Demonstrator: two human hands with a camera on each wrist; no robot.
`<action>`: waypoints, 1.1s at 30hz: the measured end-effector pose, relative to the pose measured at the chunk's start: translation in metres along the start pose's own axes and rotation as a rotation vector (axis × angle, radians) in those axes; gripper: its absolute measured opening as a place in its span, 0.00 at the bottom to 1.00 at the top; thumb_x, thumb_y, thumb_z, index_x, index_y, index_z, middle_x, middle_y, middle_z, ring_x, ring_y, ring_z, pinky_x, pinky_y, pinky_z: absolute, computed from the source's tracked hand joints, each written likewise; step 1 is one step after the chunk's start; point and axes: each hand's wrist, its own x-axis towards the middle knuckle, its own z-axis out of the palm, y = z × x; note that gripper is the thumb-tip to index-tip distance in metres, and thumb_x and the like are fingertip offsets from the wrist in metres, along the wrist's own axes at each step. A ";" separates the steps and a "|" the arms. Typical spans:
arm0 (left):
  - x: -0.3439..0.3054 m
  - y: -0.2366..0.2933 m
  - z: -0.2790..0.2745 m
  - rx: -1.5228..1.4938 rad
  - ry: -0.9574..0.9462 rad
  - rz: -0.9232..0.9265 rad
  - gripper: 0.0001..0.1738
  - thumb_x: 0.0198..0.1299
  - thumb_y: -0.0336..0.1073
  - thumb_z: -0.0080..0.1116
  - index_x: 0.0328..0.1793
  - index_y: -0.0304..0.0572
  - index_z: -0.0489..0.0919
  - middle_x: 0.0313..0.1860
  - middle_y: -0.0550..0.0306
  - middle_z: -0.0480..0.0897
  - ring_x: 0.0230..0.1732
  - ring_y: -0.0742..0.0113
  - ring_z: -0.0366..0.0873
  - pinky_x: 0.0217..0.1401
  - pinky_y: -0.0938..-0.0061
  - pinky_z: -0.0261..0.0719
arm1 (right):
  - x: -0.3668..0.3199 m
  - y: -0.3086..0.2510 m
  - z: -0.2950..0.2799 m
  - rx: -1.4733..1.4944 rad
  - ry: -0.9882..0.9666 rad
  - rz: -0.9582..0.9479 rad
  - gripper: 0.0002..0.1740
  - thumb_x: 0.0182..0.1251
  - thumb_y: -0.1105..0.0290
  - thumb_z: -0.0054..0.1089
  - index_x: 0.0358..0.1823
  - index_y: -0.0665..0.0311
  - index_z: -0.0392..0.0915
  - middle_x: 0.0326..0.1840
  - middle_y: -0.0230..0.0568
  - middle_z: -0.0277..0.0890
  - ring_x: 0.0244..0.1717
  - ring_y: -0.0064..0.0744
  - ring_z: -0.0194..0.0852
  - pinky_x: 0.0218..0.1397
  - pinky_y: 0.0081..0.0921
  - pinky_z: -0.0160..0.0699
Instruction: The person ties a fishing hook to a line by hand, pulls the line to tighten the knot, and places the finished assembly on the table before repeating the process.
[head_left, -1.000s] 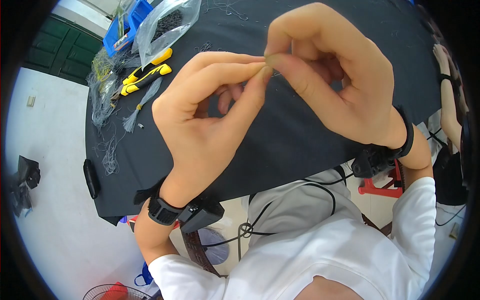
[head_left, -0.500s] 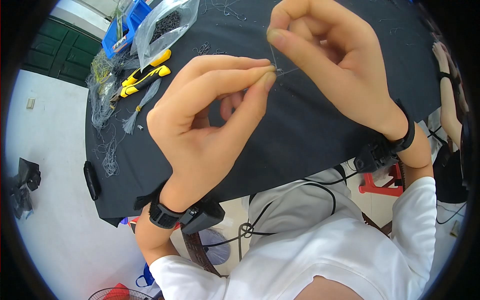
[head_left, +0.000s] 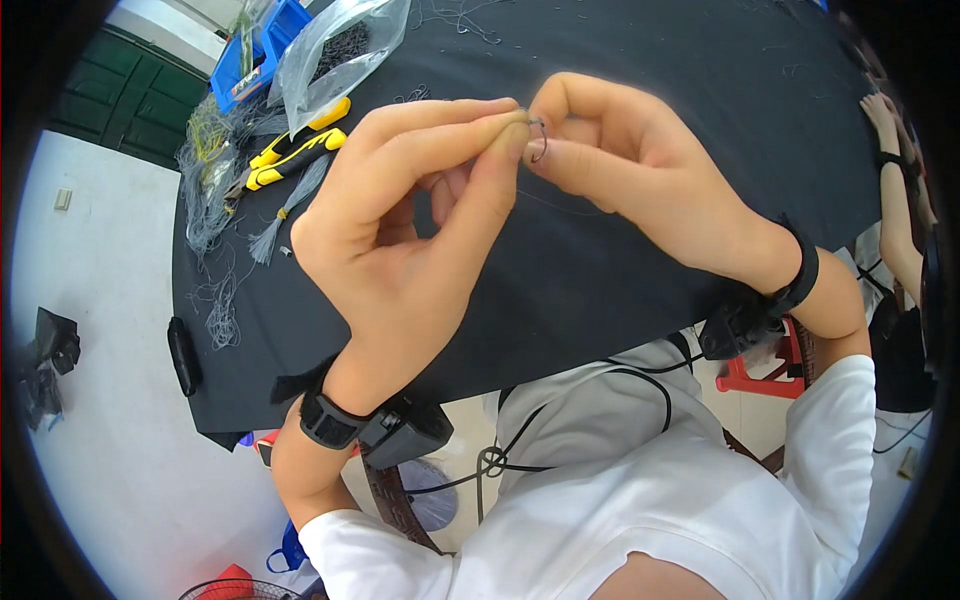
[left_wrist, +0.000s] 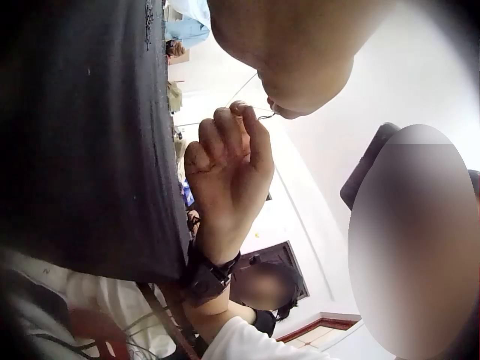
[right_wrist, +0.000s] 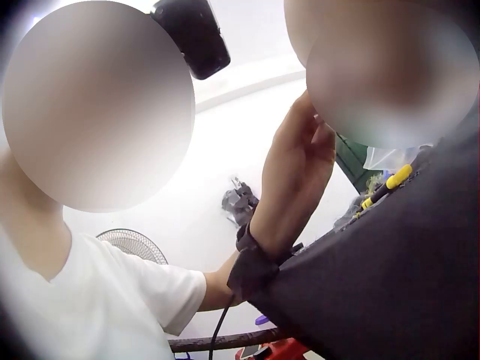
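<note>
A small dark fish hook [head_left: 541,142] stands out from the fingertips of my left hand [head_left: 410,215], which pinches it between thumb and fingers in the head view. My right hand [head_left: 650,165] is close beside it, thumb and curled index finger right at the hook. Its fingertips pinch thin fishing line, their grip partly hidden by the hook. A loose strand of the line [head_left: 560,208] hangs under the fingers. In the left wrist view the right hand [left_wrist: 229,161] faces the left fingers, with a bit of dark wire [left_wrist: 266,116] between them.
On the black-covered table [head_left: 580,300], yellow-black pliers [head_left: 295,160] lie left, by a tied line bundle [head_left: 270,232] and tangled line [head_left: 222,310]. Behind are a clear bag of hooks [head_left: 340,60] and a blue bin [head_left: 250,65]. Another person's arm [head_left: 885,130] rests at right.
My right hand first drew up and away from the left, pulling line taut, then came down beside the left fingertips. The hook now shows between the hands.
</note>
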 end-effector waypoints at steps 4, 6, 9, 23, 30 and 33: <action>0.001 -0.006 0.000 -0.001 0.018 -0.011 0.08 0.56 0.19 0.59 0.42 0.28 0.80 0.44 0.51 0.81 0.37 0.78 0.77 0.38 0.88 0.73 | -0.003 0.007 0.008 -0.206 0.038 -0.186 0.04 0.65 0.75 0.53 0.37 0.64 0.68 0.20 0.20 0.58 0.20 0.06 0.48 0.21 0.11 0.45; 0.000 -0.007 0.001 -0.005 0.018 -0.017 0.08 0.56 0.19 0.58 0.42 0.28 0.80 0.45 0.51 0.81 0.38 0.78 0.77 0.40 0.87 0.73 | -0.005 0.004 0.011 -0.321 0.055 -0.282 0.04 0.63 0.78 0.54 0.36 0.64 0.68 0.19 0.20 0.57 0.19 0.07 0.48 0.21 0.11 0.44; 0.000 -0.008 0.001 -0.026 0.009 -0.042 0.08 0.56 0.19 0.58 0.43 0.28 0.80 0.45 0.51 0.81 0.39 0.78 0.77 0.40 0.87 0.73 | -0.006 0.002 0.012 -0.432 0.097 -0.395 0.05 0.60 0.81 0.56 0.35 0.65 0.70 0.19 0.20 0.58 0.19 0.07 0.47 0.21 0.11 0.44; 0.000 -0.003 0.004 -0.228 0.050 -0.242 0.06 0.56 0.21 0.60 0.40 0.29 0.81 0.39 0.56 0.81 0.33 0.82 0.73 0.34 0.90 0.68 | 0.000 0.006 0.004 -0.728 0.153 -0.560 0.06 0.51 0.82 0.62 0.29 0.66 0.76 0.16 0.27 0.57 0.16 0.14 0.49 0.19 0.16 0.47; 0.001 -0.001 0.004 -0.327 0.082 -0.371 0.06 0.56 0.22 0.61 0.40 0.29 0.81 0.34 0.58 0.81 0.29 0.83 0.73 0.30 0.90 0.68 | 0.002 0.012 0.008 -0.706 0.183 -0.682 0.06 0.50 0.82 0.64 0.28 0.66 0.78 0.16 0.29 0.62 0.14 0.16 0.49 0.17 0.17 0.46; 0.001 0.001 0.007 -0.384 0.102 -0.368 0.05 0.55 0.22 0.61 0.39 0.29 0.81 0.34 0.58 0.81 0.27 0.84 0.72 0.29 0.90 0.67 | 0.002 0.008 0.008 -0.714 0.175 -0.724 0.06 0.49 0.83 0.64 0.29 0.66 0.79 0.16 0.28 0.62 0.14 0.14 0.50 0.17 0.16 0.46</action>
